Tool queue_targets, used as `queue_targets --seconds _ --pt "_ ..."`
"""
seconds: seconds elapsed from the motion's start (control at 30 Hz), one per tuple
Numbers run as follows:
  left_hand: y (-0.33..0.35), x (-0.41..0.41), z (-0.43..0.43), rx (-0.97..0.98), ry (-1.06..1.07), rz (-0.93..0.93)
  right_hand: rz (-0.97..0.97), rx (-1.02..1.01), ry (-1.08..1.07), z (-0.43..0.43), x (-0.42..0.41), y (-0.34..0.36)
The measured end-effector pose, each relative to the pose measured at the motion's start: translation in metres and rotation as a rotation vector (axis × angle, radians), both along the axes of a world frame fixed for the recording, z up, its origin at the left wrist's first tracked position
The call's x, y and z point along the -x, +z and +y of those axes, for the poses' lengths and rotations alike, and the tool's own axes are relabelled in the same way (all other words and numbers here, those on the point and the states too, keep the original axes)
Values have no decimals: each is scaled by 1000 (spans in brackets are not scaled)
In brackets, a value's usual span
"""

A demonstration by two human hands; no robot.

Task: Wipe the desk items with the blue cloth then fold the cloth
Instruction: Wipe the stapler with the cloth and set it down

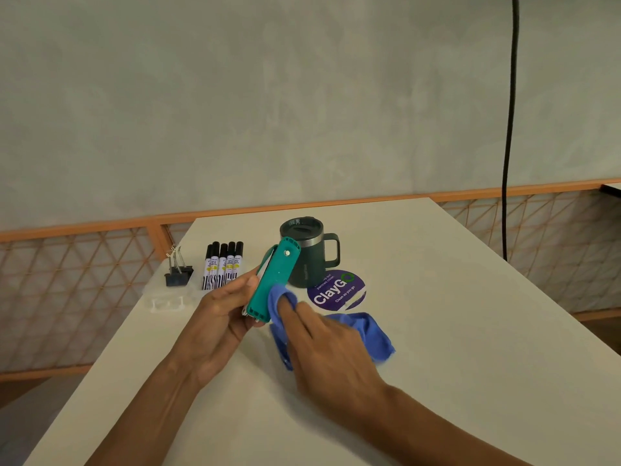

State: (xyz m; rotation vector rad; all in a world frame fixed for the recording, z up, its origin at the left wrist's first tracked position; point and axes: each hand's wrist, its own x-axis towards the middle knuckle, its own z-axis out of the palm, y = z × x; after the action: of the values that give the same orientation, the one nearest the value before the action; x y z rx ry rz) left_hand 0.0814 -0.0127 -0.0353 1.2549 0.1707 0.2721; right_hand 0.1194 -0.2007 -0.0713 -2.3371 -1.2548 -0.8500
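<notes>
Cloth (366, 331), trailing over the desk (453, 314), sits gripped in our right hand (322, 344), rubbing the teal tool (274, 280) our left hand (218, 317) grips. We judge wiping underway; next, mug (302, 253) and 5 markers (223, 264).

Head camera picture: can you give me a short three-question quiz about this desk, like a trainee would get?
1. True or false: the left hand holds the teal tool.
2. How many markers are there? A three, B five, C eight.
3. Fill in: the right hand holds a cloth coloured ___.
Key: 1 true; 2 B; 3 blue.
</notes>
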Motion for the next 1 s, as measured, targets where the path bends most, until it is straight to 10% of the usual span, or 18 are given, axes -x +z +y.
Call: queue_targets --seconds 1.0 --pt "0 1 -16 -59 -63 30 -1 -169 -101 -12 -41 19"
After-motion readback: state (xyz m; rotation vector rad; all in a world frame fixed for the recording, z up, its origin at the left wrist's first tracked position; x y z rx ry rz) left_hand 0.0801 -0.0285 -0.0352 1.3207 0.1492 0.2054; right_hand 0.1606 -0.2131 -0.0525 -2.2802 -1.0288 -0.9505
